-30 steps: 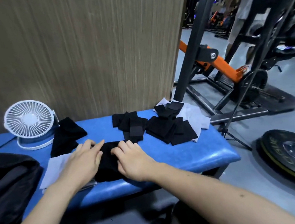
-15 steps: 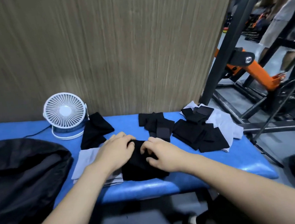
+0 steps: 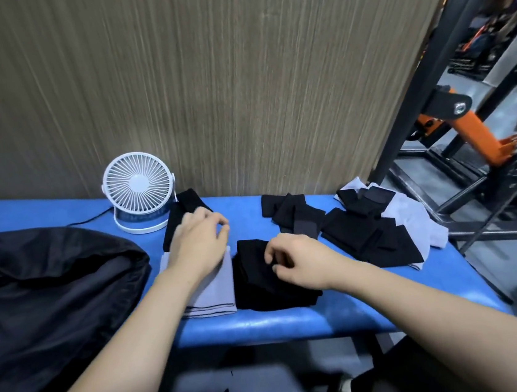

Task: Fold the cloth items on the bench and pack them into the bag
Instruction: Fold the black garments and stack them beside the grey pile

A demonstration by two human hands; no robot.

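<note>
- Black cloth (image 3: 270, 281): folded, rumpled, on the blue surface (image 3: 297, 320) beside a grey cloth (image 3: 216, 291); long axis runs front to back.
- Right hand (image 3: 303, 261): fingers seemingly pinch its top.
- Left hand (image 3: 199, 242): fingers loosely curled, holding nothing, over the grey cloth.

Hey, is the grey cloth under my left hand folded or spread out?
Folded: the grey cloth shows stacked layered edges at its near end, lying compact beside the black cloth.

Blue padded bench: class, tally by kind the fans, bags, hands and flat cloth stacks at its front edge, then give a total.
White round desk fan: 1
Black fabric bag: 1
Hands: 2 (left hand, right hand)
Flat cloth stacks: 2 (grey cloth stack, black cloth stack)
Total: 6
</note>
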